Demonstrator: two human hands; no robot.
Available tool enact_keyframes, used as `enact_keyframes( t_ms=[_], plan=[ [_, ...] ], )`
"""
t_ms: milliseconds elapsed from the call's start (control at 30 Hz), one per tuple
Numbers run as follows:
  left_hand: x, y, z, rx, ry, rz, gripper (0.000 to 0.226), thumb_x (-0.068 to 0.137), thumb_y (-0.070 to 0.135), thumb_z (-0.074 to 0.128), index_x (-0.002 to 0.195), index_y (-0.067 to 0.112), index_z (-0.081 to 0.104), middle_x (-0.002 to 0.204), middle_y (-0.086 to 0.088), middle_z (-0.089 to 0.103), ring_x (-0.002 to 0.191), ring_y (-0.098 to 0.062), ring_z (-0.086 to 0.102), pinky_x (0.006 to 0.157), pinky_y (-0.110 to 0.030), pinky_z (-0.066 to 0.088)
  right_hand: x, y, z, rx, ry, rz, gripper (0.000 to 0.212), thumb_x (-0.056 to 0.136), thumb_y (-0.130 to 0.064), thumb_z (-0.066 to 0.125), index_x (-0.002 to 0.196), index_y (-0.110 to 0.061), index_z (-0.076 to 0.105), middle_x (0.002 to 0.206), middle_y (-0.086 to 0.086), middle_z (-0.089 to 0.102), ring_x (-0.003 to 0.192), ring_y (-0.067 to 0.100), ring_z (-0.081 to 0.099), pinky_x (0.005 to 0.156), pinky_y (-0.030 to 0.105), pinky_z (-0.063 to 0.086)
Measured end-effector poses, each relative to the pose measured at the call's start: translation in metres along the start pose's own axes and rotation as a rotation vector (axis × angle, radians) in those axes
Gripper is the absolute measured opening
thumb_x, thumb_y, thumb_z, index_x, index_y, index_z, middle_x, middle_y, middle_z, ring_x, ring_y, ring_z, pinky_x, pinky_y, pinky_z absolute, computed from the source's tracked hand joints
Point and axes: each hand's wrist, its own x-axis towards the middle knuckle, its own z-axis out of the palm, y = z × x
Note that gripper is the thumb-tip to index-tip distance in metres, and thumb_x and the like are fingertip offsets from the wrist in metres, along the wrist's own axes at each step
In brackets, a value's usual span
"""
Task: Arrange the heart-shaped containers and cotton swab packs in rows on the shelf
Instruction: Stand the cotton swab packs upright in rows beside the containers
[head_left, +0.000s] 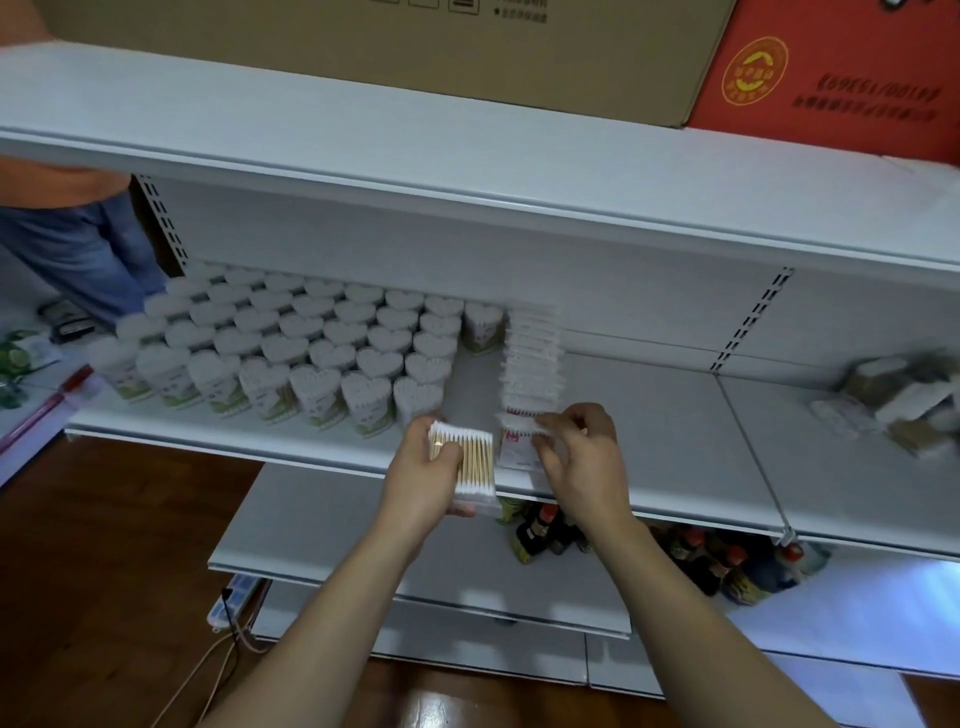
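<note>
Heart containers (291, 343) stand upright in tight rows on the left half of the middle shelf (649, 431), running from its back wall to its front edge; one more heart container (483, 327) stands alone at the back, just right of the block. Beside it a row of swab packs (532, 358) runs from the back wall toward the front edge, each pack standing on edge against the next. The right hand (576, 457) pinches the front pack (519, 436) of that row between thumb and curled fingers, close to the shelf's front edge. The left hand (426, 467) grips a stack of packs (465, 462) just left of it, over the front edge, thumb across the wooden sticks and fingers curled beneath. More packs (904, 410) lie in a loose, blurred pile near the right end of the shelf. Cardboard boxes (415, 47) sit on the top shelf. Dark bottles (550, 530) stand on the lower shelf. At the far left a person in jeans (83, 244) stands on the floor.
</note>
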Motion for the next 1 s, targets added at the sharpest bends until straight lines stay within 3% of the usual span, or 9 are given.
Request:
enact_keyframes(
  t_ms=[267,400,500,633,700,767,833,900,1000],
  plan=[
    [0.0,0.007,0.006,-0.051,-0.019,-0.032,0.026,0.099,0.01,0.05,0.122,0.023,0.051,0.108,-0.005,0.061,0.096,-0.026,0.063,0.05,-0.03,0.056,0.005,0.001,0.005,-0.118,0.003,-0.044,0.03,0.083,-0.016,0.076,0.112,-0.014,0.071,0.108,0.012,0.055,0.096,0.033,0.056,0.072,0.042,0.057],
    [0.001,0.013,0.014,-0.115,-0.052,-0.06,0.025,0.097,0.011,0.055,0.119,0.024,0.054,0.108,-0.005,0.065,0.091,-0.021,0.065,0.051,-0.029,0.055,0.003,-0.004,-0.004,-0.099,0.024,0.003,0.042,0.088,-0.023,0.07,0.128,-0.014,0.062,0.124,0.014,0.053,0.109,0.032,0.053,0.082,0.04,0.055],
    [0.004,0.019,0.023,-0.167,-0.041,-0.089,0.022,0.095,0.014,0.06,0.113,0.025,0.057,0.109,-0.006,0.067,0.099,-0.027,0.067,0.058,-0.035,0.059,-0.005,-0.009,-0.024,0.005,0.117,-0.067,0.04,0.089,-0.015,0.056,0.129,-0.01,0.06,0.125,0.012,0.052,0.113,0.029,0.051,0.091,0.04,0.051],
    [0.005,0.028,0.044,-0.222,-0.084,-0.14,0.018,0.094,0.015,0.062,0.111,0.015,0.059,0.107,-0.008,0.068,0.097,-0.022,0.067,0.067,-0.041,0.062,-0.023,-0.016,-0.057,0.073,-0.027,-0.279,0.057,0.074,-0.012,0.064,0.131,-0.01,0.058,0.135,0.01,0.049,0.123,0.024,0.047,0.101,0.03,0.042],
    [0.005,0.032,0.057,-0.195,-0.156,-0.159,0.022,0.093,0.017,0.063,0.114,0.011,0.062,0.108,-0.009,0.069,0.096,-0.022,0.068,0.065,-0.039,0.062,-0.025,-0.015,-0.064,0.024,-0.05,-0.332,0.05,0.078,-0.016,0.071,0.126,-0.01,0.062,0.136,0.01,0.051,0.121,0.025,0.049,0.1,0.029,0.042],
    [0.002,0.039,0.069,-0.171,-0.236,-0.195,0.022,0.095,0.022,0.062,0.111,0.008,0.065,0.095,-0.008,0.074,0.084,-0.021,0.072,0.065,-0.038,0.062,-0.024,-0.008,-0.07,0.016,0.003,-0.35,0.035,0.084,-0.019,0.072,0.117,-0.008,0.067,0.126,0.009,0.058,0.113,0.026,0.055,0.097,0.031,0.045],
    [0.0,0.047,0.079,-0.137,-0.294,-0.251,0.03,0.099,0.035,0.054,0.103,0.007,0.067,0.08,-0.008,0.076,0.07,-0.021,0.072,0.064,-0.033,0.059,-0.023,-0.001,-0.08,0.099,0.061,-0.222,0.028,0.091,-0.023,0.068,0.117,-0.011,0.068,0.116,0.001,0.065,0.104,0.018,0.061,0.09,0.03,0.049],
    [0.005,0.049,0.088,0.011,-0.282,-0.204,0.041,0.102,0.043,0.044,0.099,0.009,0.066,0.076,-0.012,0.076,0.061,-0.022,0.067,0.058,-0.028,0.049,-0.019,0.004,-0.093,0.237,0.099,0.058,0.026,0.096,-0.029,0.064,0.121,-0.021,0.065,0.104,-0.011,0.07,0.09,0.006,0.066,0.079,0.031,0.055],
    [0.025,0.038,0.098,0.402,-0.081,0.154,0.025,0.096,0.039,0.051,0.1,0.018,0.064,0.076,0.001,0.074,0.069,-0.022,0.065,0.067,-0.03,0.051,-0.003,0.021,-0.105,0.427,0.088,0.338,0.025,0.095,-0.025,0.066,0.115,-0.037,0.058,0.093,-0.011,0.072,0.077,0.007,0.071,0.074,0.036,0.059]
  ],
)
